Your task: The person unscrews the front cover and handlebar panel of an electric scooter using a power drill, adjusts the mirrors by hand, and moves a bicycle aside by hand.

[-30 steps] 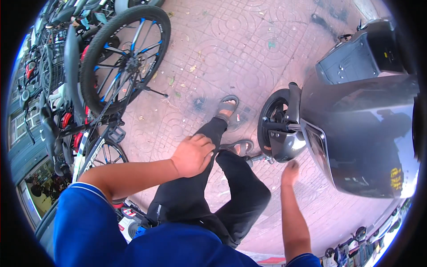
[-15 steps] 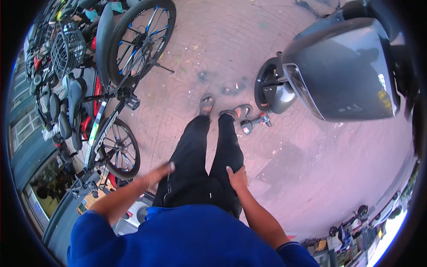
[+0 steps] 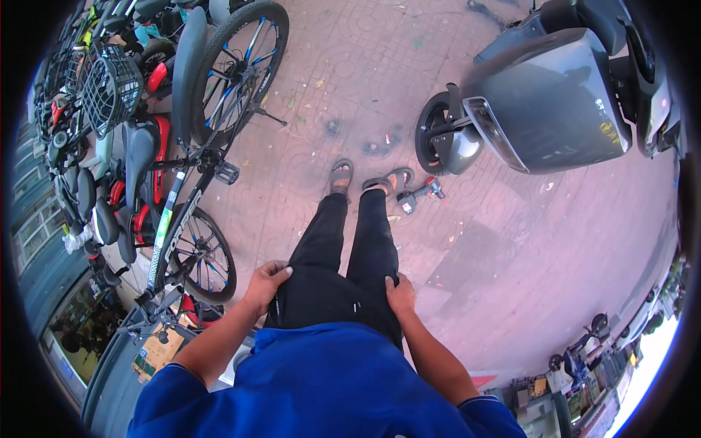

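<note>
My left hand [image 3: 267,285] is at the left thigh of my black trousers [image 3: 325,303], its thumb and fingers closed on the cloth. On the other side, my right hand [image 3: 401,295] grips the trousers at the right thigh, thumb up front and fingers curled round the outside. Both feet, in sandals [image 3: 341,177], stand on the paving. Beside the right foot lies a cordless power tool [image 3: 420,195] with a red and black head and a dark battery.
A bicycle [image 3: 197,186] with blue-marked wheels stands to the left, before a crowd of parked two-wheelers and a wire basket [image 3: 112,89]. At the right is a scooter with a large grey rear box [image 3: 548,106]. A cardboard box [image 3: 157,352] sits at the lower left.
My left hand has moved in against the trousers and closed on the cloth. The right hand stays at the right thigh, shifted slightly. The view has moved a little.
</note>
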`<action>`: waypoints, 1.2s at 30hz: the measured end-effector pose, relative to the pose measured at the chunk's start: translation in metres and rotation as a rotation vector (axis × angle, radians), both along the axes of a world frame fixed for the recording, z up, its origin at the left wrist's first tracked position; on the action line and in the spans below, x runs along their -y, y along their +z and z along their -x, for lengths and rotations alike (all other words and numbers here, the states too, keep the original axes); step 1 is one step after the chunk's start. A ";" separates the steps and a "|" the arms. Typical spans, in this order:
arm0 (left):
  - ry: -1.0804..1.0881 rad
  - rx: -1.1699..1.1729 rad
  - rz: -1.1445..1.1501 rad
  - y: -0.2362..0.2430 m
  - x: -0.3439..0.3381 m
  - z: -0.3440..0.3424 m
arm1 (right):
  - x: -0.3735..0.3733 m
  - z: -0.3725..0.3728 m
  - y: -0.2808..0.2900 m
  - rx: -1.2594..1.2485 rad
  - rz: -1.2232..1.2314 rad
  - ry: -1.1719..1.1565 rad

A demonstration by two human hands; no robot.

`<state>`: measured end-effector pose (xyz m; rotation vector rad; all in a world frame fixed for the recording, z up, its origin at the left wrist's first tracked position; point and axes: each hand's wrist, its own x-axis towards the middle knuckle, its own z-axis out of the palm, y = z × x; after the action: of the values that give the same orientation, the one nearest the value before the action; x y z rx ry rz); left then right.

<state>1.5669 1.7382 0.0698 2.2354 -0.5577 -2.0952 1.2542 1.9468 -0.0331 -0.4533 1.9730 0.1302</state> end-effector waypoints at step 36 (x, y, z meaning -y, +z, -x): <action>-1.712 -0.017 0.279 -0.079 -0.058 0.023 | 0.029 -0.054 0.027 -0.243 0.381 0.155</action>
<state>1.5439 1.7959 -0.0087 1.4089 -3.2204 -1.8717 1.3085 1.9175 -0.0065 -0.8731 2.2063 -0.1005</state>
